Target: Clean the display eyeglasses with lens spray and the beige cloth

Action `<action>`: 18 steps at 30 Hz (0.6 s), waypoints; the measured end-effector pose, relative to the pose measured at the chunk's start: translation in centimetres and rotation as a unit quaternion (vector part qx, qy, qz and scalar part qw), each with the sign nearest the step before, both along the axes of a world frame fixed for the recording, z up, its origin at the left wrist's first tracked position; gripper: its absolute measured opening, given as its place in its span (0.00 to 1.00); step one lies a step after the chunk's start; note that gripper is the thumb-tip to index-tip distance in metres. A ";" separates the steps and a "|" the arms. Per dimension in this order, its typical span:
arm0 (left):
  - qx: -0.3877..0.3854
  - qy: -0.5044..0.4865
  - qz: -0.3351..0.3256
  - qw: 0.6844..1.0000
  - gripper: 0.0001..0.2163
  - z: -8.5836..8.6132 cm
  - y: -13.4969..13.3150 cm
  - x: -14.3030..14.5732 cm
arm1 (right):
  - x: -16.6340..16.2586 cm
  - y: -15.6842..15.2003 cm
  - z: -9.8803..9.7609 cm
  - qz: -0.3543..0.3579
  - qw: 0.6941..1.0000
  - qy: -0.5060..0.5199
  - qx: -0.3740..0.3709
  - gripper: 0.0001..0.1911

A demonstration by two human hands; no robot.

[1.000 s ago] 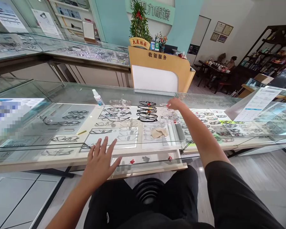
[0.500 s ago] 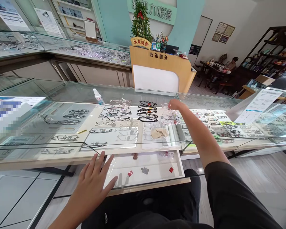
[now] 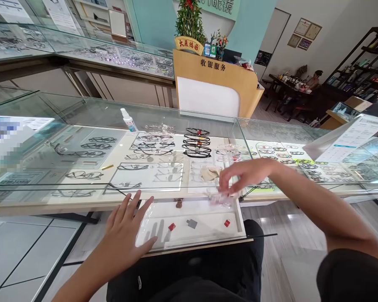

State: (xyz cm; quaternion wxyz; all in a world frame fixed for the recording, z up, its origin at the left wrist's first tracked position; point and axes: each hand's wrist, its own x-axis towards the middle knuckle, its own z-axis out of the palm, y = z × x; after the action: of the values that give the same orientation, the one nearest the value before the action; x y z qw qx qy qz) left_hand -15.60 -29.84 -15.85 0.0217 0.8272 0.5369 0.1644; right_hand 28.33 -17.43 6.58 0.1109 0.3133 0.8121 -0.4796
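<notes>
the left hand [image 3: 126, 235] lies flat on the left front corner of a shallow white drawer [image 3: 204, 213] that stands out from under the glass bench [image 3: 91, 112]; its fingers [image 3: 135, 201] are spread wide apart and clamp on nothing, the tips reaching over the drawer's floor; the right hand [image 3: 246, 177] hangs over the drawer's far right corner, smeared by motion, its fingers [image 3: 224, 184] curled downward just above a pair of clear-framed glasses [image 3: 221, 199]; whether they grip the glasses or only touch them cannot be told from the blur; the glasses sit at the back right of the drawer, close under the bench edge.

on the drawer's floor lie two small red tags [image 3: 171, 227], the second [image 3: 227, 223] well to the right of the first, with a small grey tag [image 3: 191, 223] between them; a small brown piece [image 3: 178, 203] sits at the back edge.

inside the bench, under the glass, a stack of black frames [image 3: 196, 143] lies just left of a row of clear frames [image 3: 228, 150]; a beige cloth [image 3: 210, 173] is near the right hand; a white spray bottle [image 3: 128, 120] stands on the glass farther left; its label is too small to read.

beyond the bench a wooden cashier desk [image 3: 217, 79] bears the black characters 收银服务; on top of it a potted plant [image 3: 189, 21] carries a plaque reading 大展鸿图; the wall sign above is cut off, showing only 眼镜; a tilted white price sheet [image 3: 349, 138] at the right has print too fine to read; a person [image 3: 315, 77] sits at a dark table far back.
</notes>
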 end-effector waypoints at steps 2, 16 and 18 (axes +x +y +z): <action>0.000 0.007 -0.006 1.000 0.44 -0.1 0.4 0.0 | -0.3 -2.3 -3.3 -0.015 0.999 -0.040 -0.012 0.11; -0.020 -0.043 0.023 0.999 0.31 2.0 0.3 1.1 | -0.2 -0.7 -23.1 -0.237 0.868 -0.249 0.358 0.19; -0.001 -0.084 0.000 0.996 0.21 3.2 -0.2 0.9 | 0.8 1.6 -24.0 -0.246 0.850 -0.260 0.386 0.23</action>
State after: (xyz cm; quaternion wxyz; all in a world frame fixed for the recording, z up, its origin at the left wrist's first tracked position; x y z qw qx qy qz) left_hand -14.70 -30.02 -12.65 0.0676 0.8103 0.5338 0.2323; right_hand 29.15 -15.80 -17.38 0.0662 0.6340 0.7695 -0.0406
